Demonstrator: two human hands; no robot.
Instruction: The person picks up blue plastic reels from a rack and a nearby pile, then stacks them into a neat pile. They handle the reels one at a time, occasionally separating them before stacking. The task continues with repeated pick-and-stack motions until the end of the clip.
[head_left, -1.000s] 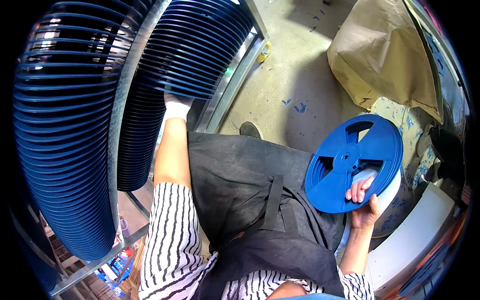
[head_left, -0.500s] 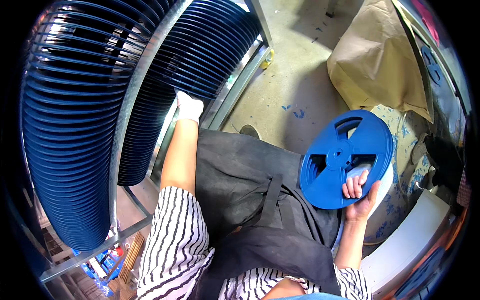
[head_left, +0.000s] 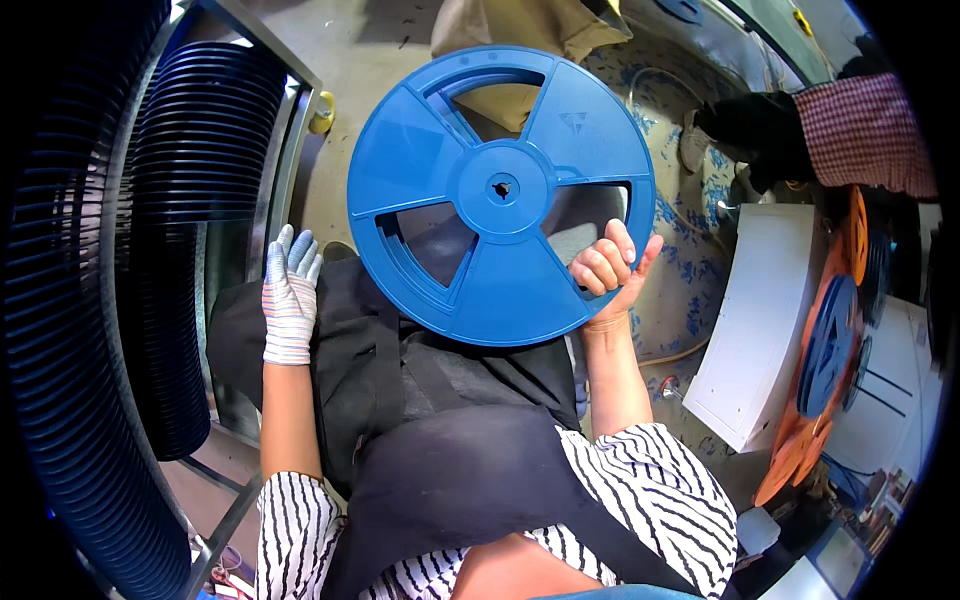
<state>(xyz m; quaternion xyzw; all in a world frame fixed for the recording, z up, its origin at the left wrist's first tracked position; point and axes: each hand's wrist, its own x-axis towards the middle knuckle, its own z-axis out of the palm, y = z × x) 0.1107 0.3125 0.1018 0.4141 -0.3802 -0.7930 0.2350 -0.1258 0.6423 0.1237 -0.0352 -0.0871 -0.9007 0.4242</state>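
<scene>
A large blue plastic reel (head_left: 510,218) with open windows and a small hub hole is held up over my lap, its flat face toward me. My bare right hand (head_left: 612,272) grips it at the lower right, fingers curled through a window and the thumb outside the rim. My left hand (head_left: 289,305), in a pale striped glove with greyish-blue fingertips, holds nothing. Its fingers are stretched and slightly apart, beside a rack row of dark blue discs (head_left: 205,125), not touching them.
A longer curved row of blue discs (head_left: 70,400) fills the far left. The metal rack frame (head_left: 292,165) stands near my left hand. A brown bag (head_left: 560,25) lies ahead. On the right are a white casing (head_left: 757,320), an orange wheel-like part (head_left: 783,470) and another person's checked sleeve (head_left: 870,135).
My left hand has come away from the rack's discs, fingers now stretched. The reel, still in my right hand, is now turned flat toward me and nearer the middle. The view has swung right.
</scene>
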